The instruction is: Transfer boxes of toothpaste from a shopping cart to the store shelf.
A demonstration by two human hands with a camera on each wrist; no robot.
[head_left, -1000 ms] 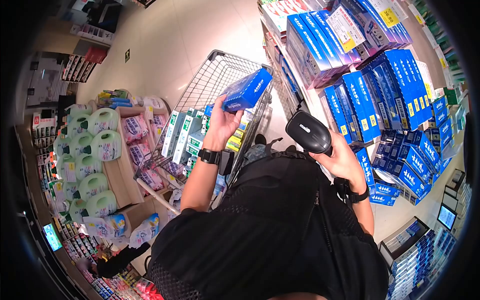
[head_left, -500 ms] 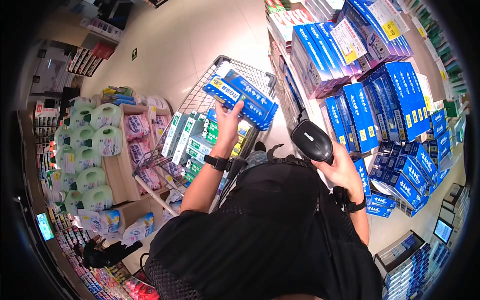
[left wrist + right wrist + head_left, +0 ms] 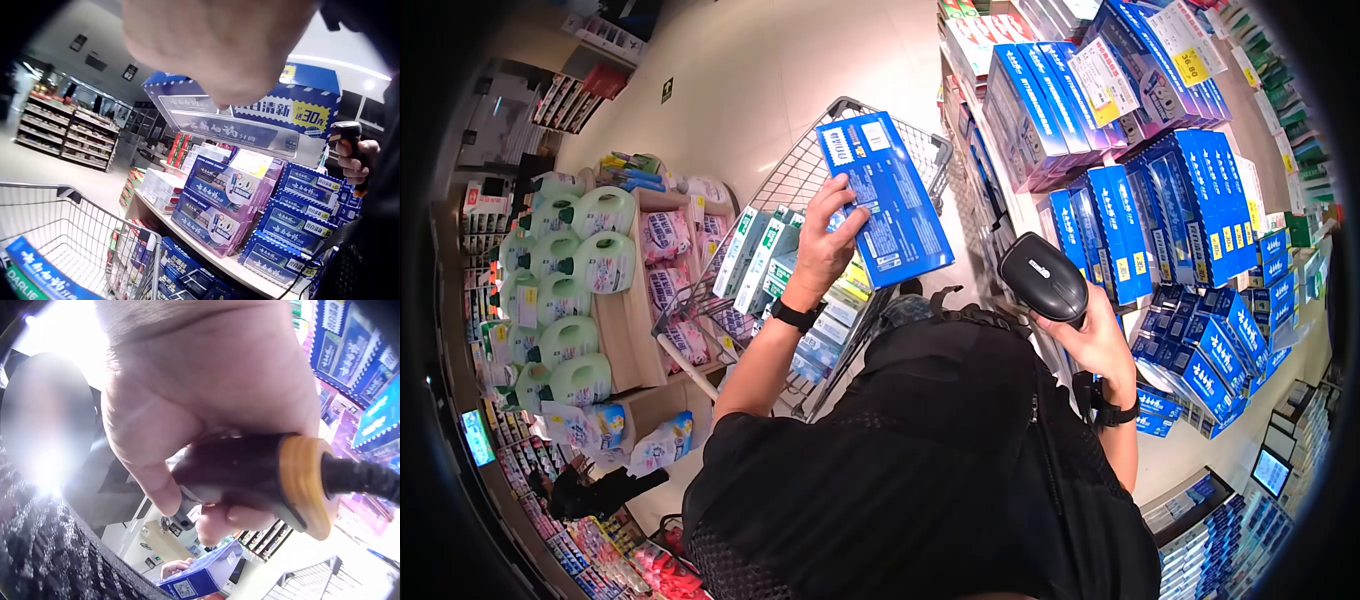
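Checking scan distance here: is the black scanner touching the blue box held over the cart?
Apart. In the head view the left hand holds the blue box, the right hand grips the scanner, and a plain gap shows between them.

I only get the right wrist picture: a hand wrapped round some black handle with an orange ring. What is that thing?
Observer: The head view shows all of it: a black handheld scanner, gripped by the right hand next to shelves of blue cartons.
Visitor: And the bit of blue box at the bottom of my picture?
Observer: The left hand holds that blue box up over a wire shopping cart, printed side facing the head camera.
Visitor: Is anything in the cart?
Observer: Yes, green and white boxes stand packed inside it.
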